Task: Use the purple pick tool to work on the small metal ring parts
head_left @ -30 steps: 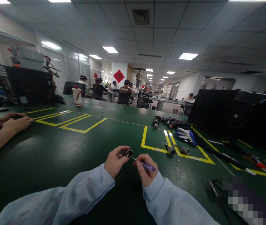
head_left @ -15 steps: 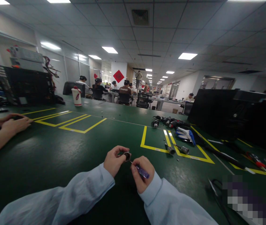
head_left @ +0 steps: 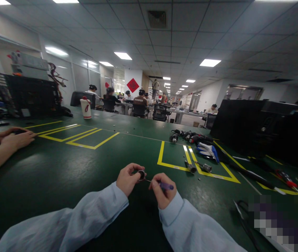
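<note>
Held between the thumb and fingers of my left hand (head_left: 128,180) is a small round metal cup-shaped part (head_left: 141,175), its open end facing right. My right hand (head_left: 162,189) grips a screwdriver (head_left: 167,186) with a translucent purple handle. Its thin shaft points left toward the metal part, the tip close to the rim; whether it touches I cannot tell. Both hands are above the green table (head_left: 106,157). To the right of them, two metal cylinders with thin shafts, one (head_left: 191,167) and another (head_left: 206,168), lie by the yellow tape.
Black cabled parts (head_left: 184,134) and a blue-white glove (head_left: 208,152) lie back right. A red screwdriver (head_left: 286,178) is at the right. A paper cup (head_left: 86,108) stands near a black case (head_left: 33,94). Another person's hands (head_left: 17,138) are at the left edge.
My right hand has shifted slightly right and up, drawing the screwdriver back from the metal part and turning its handle more level. My left hand has barely moved.
</note>
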### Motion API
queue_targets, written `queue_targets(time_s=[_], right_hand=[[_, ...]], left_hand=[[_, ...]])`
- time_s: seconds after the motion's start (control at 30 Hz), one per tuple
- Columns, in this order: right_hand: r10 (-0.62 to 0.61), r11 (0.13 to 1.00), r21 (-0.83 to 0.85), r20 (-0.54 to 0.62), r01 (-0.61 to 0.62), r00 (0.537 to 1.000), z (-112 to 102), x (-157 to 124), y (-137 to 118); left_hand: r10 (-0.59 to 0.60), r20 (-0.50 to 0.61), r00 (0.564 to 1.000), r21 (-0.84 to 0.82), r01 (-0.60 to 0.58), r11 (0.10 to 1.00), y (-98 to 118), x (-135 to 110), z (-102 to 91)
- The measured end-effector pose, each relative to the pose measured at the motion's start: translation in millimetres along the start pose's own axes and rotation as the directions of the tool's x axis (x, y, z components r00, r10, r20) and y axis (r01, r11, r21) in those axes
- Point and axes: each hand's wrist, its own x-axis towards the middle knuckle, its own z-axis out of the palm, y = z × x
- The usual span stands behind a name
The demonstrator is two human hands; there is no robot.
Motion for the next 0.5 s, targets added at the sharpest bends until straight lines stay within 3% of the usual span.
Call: queue_targets(time_s=[0.03, 0.1, 0.13, 0.3, 0.5], right_hand=[[0.116, 0.988, 0.108, -0.034, -0.111, 0.993, -2.3, 3.4, 3.2], [0.350, 0.897, 0.314, -0.070, -0.312, 0.934, -8.2, 11.3, 12.3], [0.391, 0.872, 0.351, -0.082, -0.341, 0.917, -11.3, 15.1, 17.8], [0.427, 0.856, 0.356, -0.080, -0.374, 0.901, -17.5, 22.3, 38.6], [0.392, 0.882, 0.302, -0.040, -0.363, 0.919, -7.3, 13.0, 36.0]], left_hand=[[-0.001, -0.002, 1.000, -0.009, 0.001, 1.000, -1.4, 1.7, -0.8], [-0.009, -0.015, 1.000, -0.025, 0.008, 1.000, -4.2, 5.2, -2.5], [-0.018, -0.026, 1.000, -0.027, 0.017, 1.000, -5.3, 6.7, -3.3], [-0.046, -0.031, 0.998, -0.003, 0.046, 0.999, -9.5, 10.7, -6.0], [-0.040, 0.003, 0.999, 0.043, 0.040, 0.998, -14.0, 12.6, -7.5]])
